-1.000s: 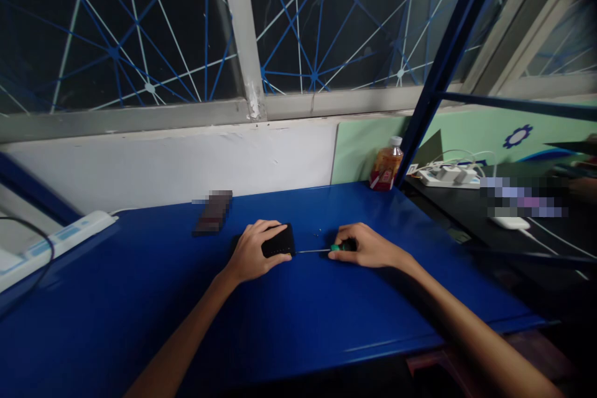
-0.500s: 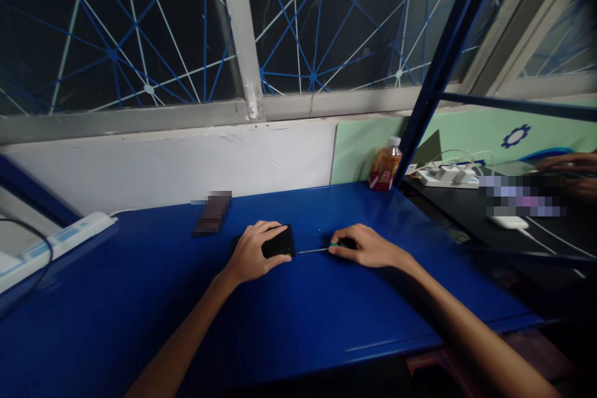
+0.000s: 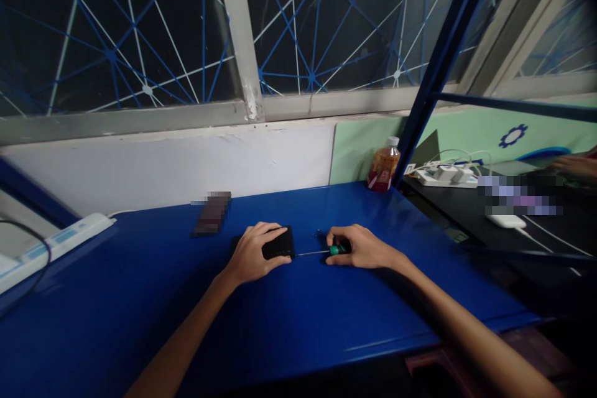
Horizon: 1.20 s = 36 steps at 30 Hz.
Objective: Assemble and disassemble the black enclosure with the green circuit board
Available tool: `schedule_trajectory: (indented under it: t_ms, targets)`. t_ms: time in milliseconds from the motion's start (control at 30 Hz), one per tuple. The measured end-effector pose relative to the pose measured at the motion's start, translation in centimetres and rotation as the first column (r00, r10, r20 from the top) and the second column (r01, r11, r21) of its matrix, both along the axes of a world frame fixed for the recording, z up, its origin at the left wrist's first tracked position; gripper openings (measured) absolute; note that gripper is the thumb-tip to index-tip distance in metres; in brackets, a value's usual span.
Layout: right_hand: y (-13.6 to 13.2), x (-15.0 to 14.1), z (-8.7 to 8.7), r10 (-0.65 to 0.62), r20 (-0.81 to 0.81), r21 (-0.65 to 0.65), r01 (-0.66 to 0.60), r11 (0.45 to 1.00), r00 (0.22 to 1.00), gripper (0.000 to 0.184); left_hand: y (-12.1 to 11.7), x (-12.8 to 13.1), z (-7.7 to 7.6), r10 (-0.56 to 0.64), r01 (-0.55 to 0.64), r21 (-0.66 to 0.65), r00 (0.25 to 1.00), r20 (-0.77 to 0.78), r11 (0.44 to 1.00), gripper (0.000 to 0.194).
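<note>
A flat black box (image 3: 278, 244) lies on the blue table, gripped by my left hand (image 3: 255, 253) with the thumb along its near edge and the fingers over the top. My right hand (image 3: 362, 246) is closed around the green and black handle of a screwdriver (image 3: 334, 250). Its thin metal shaft lies level and reaches left to the box's right side. Whether the tip sits in a screw there is too small to tell. A few tiny metal bits, perhaps screws (image 3: 318, 234), lie just beyond the shaft.
A dark, partly blurred-out slab (image 3: 212, 214) lies behind the box. White power strips stand at left (image 3: 60, 247) and right (image 3: 450, 175). A drink bottle (image 3: 384, 165) is at the table's back right corner, beside a blue frame post. Another person's hand (image 3: 578, 165) shows at far right.
My right thumb and forefinger have spread a little around the screwdriver handle, showing more of its green end. The left hand and box stay in place.
</note>
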State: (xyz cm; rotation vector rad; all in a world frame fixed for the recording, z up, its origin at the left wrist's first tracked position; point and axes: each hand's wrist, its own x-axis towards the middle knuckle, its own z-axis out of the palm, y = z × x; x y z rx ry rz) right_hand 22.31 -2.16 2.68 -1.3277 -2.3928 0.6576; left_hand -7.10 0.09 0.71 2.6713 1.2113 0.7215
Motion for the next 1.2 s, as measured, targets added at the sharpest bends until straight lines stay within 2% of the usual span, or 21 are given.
schedule_trajectory:
  t_ms: [300, 500, 933, 1200]
  targets:
    - [0.26, 0.37, -0.36, 0.012, 0.018, 0.049, -0.013, 0.999, 1.000, 0.031, 0.02, -0.05, -0.33, -0.019, 0.019, 0.024, 1.000, -0.007, 1.000, 0.057]
    - [0.03, -0.14, -0.19, -0.008, 0.024, -0.013, 0.008, 1.000, 1.000, 0.033, 0.02, 0.01, -0.45, -0.028, 0.028, 0.019, 0.999, -0.021, 0.999, 0.056]
    - [0.33, -0.21, -0.81, -0.021, 0.057, 0.042, 0.019, 0.999, 0.998, 0.038, 0.11, -0.14, -0.39, -0.015, 0.015, 0.015, 1.000, -0.018, 1.000, 0.055]
    - [0.37, -0.12, -0.44, -0.035, 0.048, 0.047, 0.033, 0.998, 0.998, 0.037, 0.21, -0.24, -0.53, -0.024, 0.024, 0.019, 0.999, -0.029, 1.000, 0.055]
